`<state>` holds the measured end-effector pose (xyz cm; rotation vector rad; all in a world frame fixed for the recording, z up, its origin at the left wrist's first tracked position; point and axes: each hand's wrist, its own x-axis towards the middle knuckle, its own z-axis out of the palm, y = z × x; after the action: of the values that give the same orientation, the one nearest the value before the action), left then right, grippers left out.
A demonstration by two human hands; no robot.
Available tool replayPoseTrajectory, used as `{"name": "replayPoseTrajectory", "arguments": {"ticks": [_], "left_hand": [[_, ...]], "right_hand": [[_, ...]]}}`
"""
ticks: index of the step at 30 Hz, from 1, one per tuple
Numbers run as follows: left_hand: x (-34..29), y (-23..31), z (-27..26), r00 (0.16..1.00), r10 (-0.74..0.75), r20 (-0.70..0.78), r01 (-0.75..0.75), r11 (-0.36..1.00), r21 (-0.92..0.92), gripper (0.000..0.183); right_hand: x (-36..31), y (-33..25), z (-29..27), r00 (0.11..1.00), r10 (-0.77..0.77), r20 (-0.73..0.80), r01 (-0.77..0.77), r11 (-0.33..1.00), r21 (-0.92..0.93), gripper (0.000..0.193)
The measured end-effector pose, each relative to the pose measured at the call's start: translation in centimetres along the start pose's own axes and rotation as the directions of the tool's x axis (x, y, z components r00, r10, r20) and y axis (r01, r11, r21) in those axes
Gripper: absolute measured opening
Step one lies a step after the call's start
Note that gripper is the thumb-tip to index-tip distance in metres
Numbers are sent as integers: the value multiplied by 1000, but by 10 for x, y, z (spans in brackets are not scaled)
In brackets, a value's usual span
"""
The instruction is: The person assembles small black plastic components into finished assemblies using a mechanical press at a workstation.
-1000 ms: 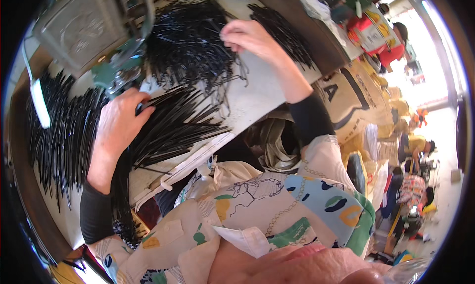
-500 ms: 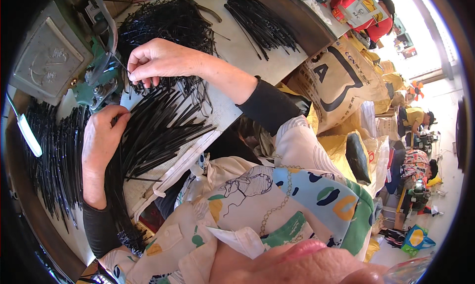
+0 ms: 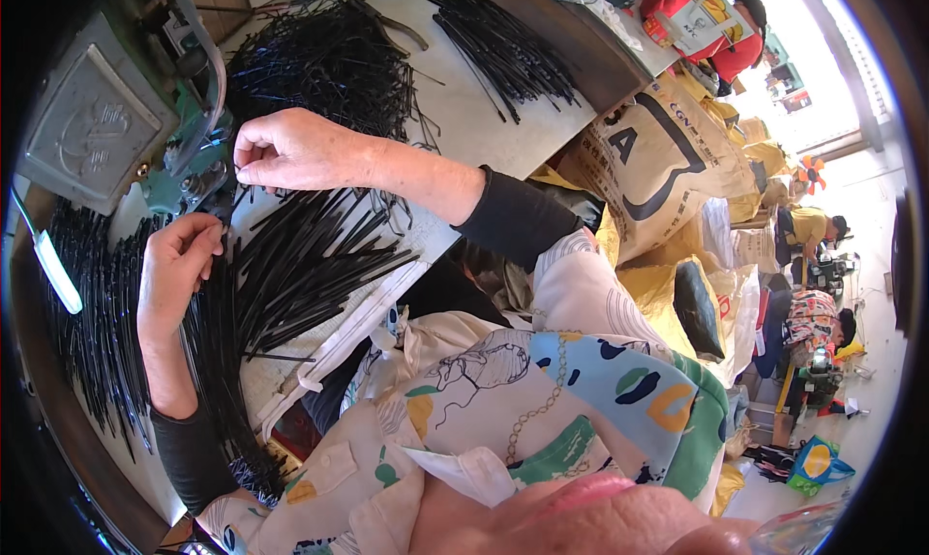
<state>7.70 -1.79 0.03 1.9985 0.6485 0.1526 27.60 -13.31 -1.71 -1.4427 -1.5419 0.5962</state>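
My right hand (image 3: 305,153) reaches across the table with thumb and fingertips pinched on the end of a thin black strip, close beside the green sewing-type machine (image 3: 184,182). Just below the machine, my left hand (image 3: 177,270) is closed, thumb against curled fingers. Whatever it pinches is hidden or too small to make out. Long black strips (image 3: 300,274) lie fanned out to the right of my left hand. Beyond my right hand is a tangled heap of black strips with bent ends (image 3: 319,66).
More black strips (image 3: 97,313) lie in rows at the left, near a lit lamp (image 3: 58,270). A neat bundle (image 3: 503,52) and pliers (image 3: 404,32) are on the far table. Brown sacks (image 3: 668,158) stand to the right. Other people (image 3: 808,226) work farther off.
Both hands have moved slightly left; my left hand has gone off the fanned strips, and its fingers are more curled. My right hand has dropped a little, nearer the machine.
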Motion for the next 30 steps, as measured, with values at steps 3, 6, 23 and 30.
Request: {"name": "replayPoseTrajectory", "arguments": {"ticks": [3, 6, 23, 30], "left_hand": [[1, -12, -8, 1000, -1, -12, 0, 997, -71, 21], [0, -16, -10, 1000, -8, 15, 9, 995, -101, 22], [-2, -9, -9, 994, -55, -95, 38, 985, -169, 23], [-4, -13, -17, 995, 26, -95, -57, 942, -331, 23]], "right_hand": [[0, 1, 0, 1000, 9, 22, -9, 1000, 9, 16], [1, -5, 3, 996, 67, 64, -72, 994, 77, 15], [5, -9, 21, 992, -71, -107, 37, 956, -291, 13], [3, -15, 24, 993, 116, 0, -116, 993, 14, 14]]}}
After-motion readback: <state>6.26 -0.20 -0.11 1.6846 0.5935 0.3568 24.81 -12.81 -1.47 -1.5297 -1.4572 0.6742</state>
